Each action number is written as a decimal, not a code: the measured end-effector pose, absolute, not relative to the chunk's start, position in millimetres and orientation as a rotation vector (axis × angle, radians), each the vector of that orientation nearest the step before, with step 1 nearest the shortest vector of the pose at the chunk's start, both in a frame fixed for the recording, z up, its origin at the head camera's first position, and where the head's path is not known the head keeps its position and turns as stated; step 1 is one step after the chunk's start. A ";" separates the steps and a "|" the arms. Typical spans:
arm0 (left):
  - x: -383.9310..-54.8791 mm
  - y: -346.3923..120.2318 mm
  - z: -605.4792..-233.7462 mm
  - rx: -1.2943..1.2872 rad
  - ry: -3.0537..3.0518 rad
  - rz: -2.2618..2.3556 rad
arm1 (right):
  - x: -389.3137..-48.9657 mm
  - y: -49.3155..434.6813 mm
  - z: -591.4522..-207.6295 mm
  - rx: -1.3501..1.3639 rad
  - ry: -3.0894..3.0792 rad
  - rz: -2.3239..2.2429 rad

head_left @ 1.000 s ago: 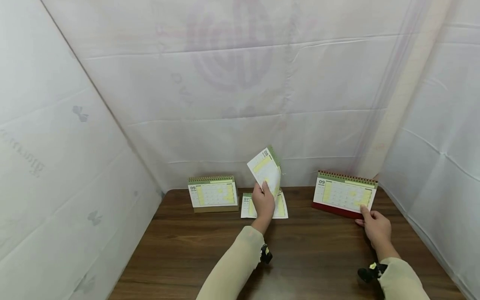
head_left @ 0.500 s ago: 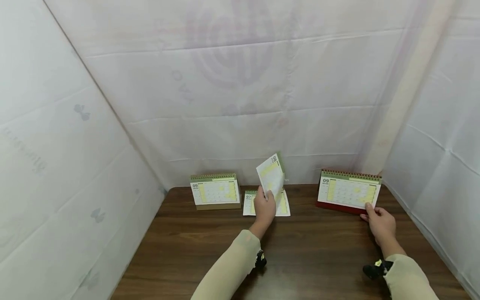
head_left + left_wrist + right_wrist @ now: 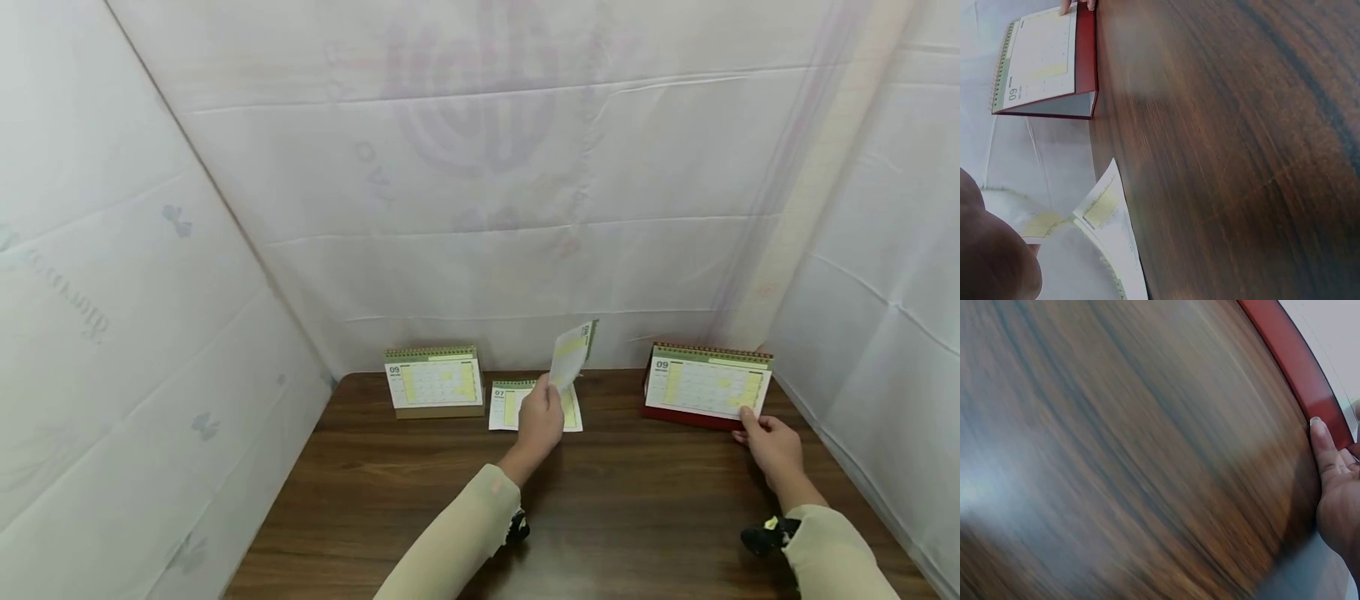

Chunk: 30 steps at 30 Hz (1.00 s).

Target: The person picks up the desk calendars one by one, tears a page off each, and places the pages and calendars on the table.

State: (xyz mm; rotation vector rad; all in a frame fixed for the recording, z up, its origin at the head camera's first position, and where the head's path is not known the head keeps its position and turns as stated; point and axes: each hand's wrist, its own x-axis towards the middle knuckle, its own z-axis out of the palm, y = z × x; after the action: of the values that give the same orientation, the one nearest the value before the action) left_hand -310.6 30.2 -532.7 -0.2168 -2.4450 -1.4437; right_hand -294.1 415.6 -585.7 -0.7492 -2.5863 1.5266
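Observation:
My left hand (image 3: 542, 417) pinches a loose calendar page (image 3: 570, 354) marked 08, raised and turned nearly edge-on. Below it, another page (image 3: 504, 406) marked 07 lies on the table, partly hidden by the hand. At the right, a red-based desk calendar (image 3: 708, 383) stands open to 09. My right hand (image 3: 776, 450) grips its lower right corner, the thumb on the front page. The right wrist view shows a finger along the red base (image 3: 1310, 381); the other fingers are largely out of sight. In the left wrist view the left hand (image 3: 997, 250) is dark and close.
A second desk calendar (image 3: 435, 383) with a brown base stands at the left back, also showing 09. The dark wood table (image 3: 615, 500) ends at the pale cloth wall (image 3: 465, 275) behind. More cloth hangs at both sides.
My left hand has moved right and turned the 08 page from facing me to nearly edge-on, lowering it slightly. The right hand keeps its hold on the red-based desk calendar's corner.

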 end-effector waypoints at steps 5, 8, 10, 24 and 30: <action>-307.8 28.6 -532.3 -0.205 -2.485 -1.421 | -294.7 431.7 -583.1 -0.760 -2.615 1.501; -306.2 27.8 -534.2 -0.183 -2.505 -1.400 | -296.7 440.7 -582.8 -0.769 -2.623 1.512; -304.8 27.5 -535.3 -0.185 -2.512 -1.401 | -298.3 445.9 -582.7 -0.779 -2.618 1.538; -294.6 32.1 -538.9 -0.302 -2.590 -1.365 | -307.7 464.4 -592.1 -0.949 -2.452 1.709; -286.9 45.7 -543.0 -0.494 -2.677 -1.172 | -310.2 461.2 -595.7 -0.983 -2.477 1.682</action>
State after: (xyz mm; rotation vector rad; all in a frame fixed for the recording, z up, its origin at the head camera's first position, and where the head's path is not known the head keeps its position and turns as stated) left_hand -286.9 45.7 -543.0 -0.4937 -2.6767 -1.1724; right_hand -310.2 461.2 -595.7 -0.9825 -2.4766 1.6820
